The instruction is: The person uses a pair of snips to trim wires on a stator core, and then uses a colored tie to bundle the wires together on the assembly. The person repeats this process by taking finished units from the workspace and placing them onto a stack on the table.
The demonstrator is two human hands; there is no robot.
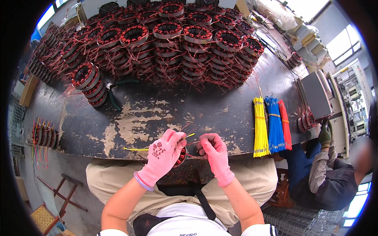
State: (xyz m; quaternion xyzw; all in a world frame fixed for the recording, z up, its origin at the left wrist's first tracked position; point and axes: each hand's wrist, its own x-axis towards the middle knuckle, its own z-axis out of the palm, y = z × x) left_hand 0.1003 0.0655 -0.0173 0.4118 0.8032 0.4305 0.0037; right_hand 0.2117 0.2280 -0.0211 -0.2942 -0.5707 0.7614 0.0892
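The small wound ring (pixel 180 158), copper-red inside, sits at the table's near edge, just beside the left hand (pixel 162 152) and partly hidden by it. That hand, in a pink glove, is closed on a yellow wire (pixel 136 149), one end sticking out to the left and the other poking up past the fingertips. The right hand (pixel 214 153), gloved the same, is near it with fingers curled in toward the thumb; thin reddish strands run close by, but I can't tell whether it pinches any.

Beyond the hands spreads the dark table (pixel 185 108), its paint worn to pale patches. To the right lie three banded bundles side by side: yellow (pixel 260 129), blue (pixel 275 126) and red (pixel 285 126). On the far left of the table, a short leaning stack of rings (pixel 93 88) stands beside a green-handled tool (pixel 113 100). Tall columns of rings (pixel 167 30), bristling with loose wire ends, crowd the back. At the far right a co-worker (pixel 330 181) sits near another few rings (pixel 306 121).
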